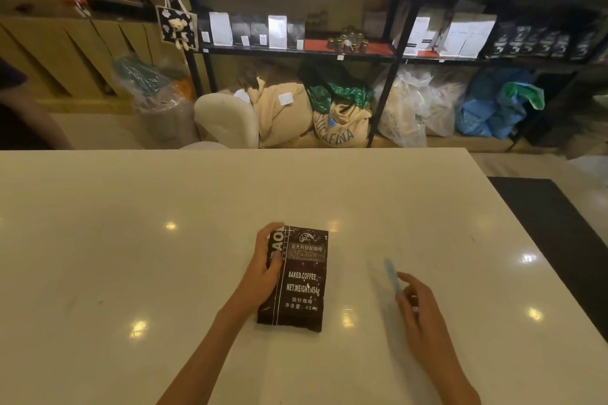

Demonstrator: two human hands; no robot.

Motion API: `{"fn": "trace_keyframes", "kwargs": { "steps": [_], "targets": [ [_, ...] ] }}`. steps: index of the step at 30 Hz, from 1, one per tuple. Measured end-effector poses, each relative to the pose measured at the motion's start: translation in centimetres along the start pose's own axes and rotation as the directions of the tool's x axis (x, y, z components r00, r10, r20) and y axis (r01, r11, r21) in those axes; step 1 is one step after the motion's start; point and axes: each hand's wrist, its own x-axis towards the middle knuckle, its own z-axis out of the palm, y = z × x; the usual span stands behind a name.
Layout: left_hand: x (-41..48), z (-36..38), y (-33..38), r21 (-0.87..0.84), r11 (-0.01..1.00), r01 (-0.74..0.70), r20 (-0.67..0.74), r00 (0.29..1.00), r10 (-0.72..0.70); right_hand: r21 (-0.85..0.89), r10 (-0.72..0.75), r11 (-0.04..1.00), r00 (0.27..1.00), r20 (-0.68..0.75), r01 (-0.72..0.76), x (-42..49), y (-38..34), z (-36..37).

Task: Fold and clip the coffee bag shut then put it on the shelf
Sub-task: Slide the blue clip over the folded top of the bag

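Left hand (268, 268) grips the coffee bag (297, 279), upright mid-table nearer the near edge. Right hand (416, 307) pinches a blue clip (392, 276) beside it. Clipping and shelving apparently remain.

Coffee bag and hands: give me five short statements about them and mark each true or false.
1. The coffee bag lies on the white table. True.
2. The left hand grips the bag's left side. True.
3. The right hand rests on the bag. False: it is apart from the bag, to its right, holding a light blue clip.
4. The clip is already fastened on the bag. False: it is in the right hand, not yet on the bag.
5. The shelf behind the table holds other bags. True.
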Motion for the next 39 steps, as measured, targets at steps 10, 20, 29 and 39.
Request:
{"fn": "trace_keyframes", "kwargs": {
  "steps": [10, 20, 29, 39],
  "targets": [
    [-0.8, 0.0, 2.5, -0.008, 0.993, 0.115, 0.196, 0.974, -0.111, 0.276, -0.143, 0.961, 0.890, 0.433, 0.020, 3.3, -11.3, 4.4],
    [-1.8, 0.0, 2.3, -0.046, 0.990, 0.130, 0.027, 0.991, -0.129, 0.106, -0.103, 0.993, 0.778, 0.619, 0.047, 5.8, -13.3, 5.2],
    [-1.2, -0.5, 2.6, -0.178, 0.959, 0.222, 0.032, 0.975, -0.220, 0.160, -0.297, 0.952, 0.915, 0.274, 0.261, 5.4, -10.0, 4.4],
    [-0.7, 0.0, 2.5, -0.158, 0.971, 0.178, 0.001, 0.984, -0.180, 0.297, -0.203, 0.949, 0.920, 0.335, 0.102, 4.5, -9.5, 3.3]
  ]
}}
